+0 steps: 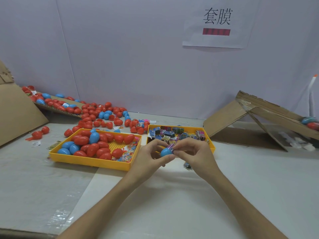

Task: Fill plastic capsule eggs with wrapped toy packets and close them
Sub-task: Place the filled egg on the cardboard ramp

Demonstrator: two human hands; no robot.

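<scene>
My left hand (151, 156) grips a blue egg half (165, 152) between thumb and fingers, just in front of the right tray. My right hand (193, 153) pinches a purple wrapped toy packet (171, 147) that sits at the mouth of the blue half. A yellow tray (89, 161) on the left holds several red and blue eggs (93, 144). A second yellow tray (211, 144), behind my hands, holds several wrapped packets (172, 134).
Many loose red and blue eggs (103, 116) lie scattered on the table at the back left, some on a cardboard sheet (57, 107). A cardboard ramp (259, 118) at the right carries two eggs (310, 123). One packet (187, 165) lies under my right hand.
</scene>
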